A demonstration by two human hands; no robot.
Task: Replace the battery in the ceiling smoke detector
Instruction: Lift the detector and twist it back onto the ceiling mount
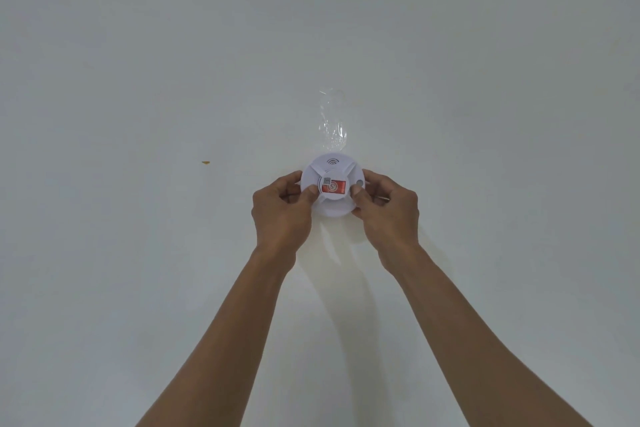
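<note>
While both bare forearms reach straight up, we see the left hand (281, 215) and right hand (388, 215) clasp the round white plastic smoke detector (331, 189) on the pale ceiling (138, 80), fingers (311, 190) pinching its rim, a red label (333, 187) between the thumbs.

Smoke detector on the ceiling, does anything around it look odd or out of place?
Yes. Crinkled clear tape runs from the smoke detector up the ceiling, an odd mounting. A small orange mark stains the ceiling to its left. The left hand and right hand grip the detector's sides.
</note>
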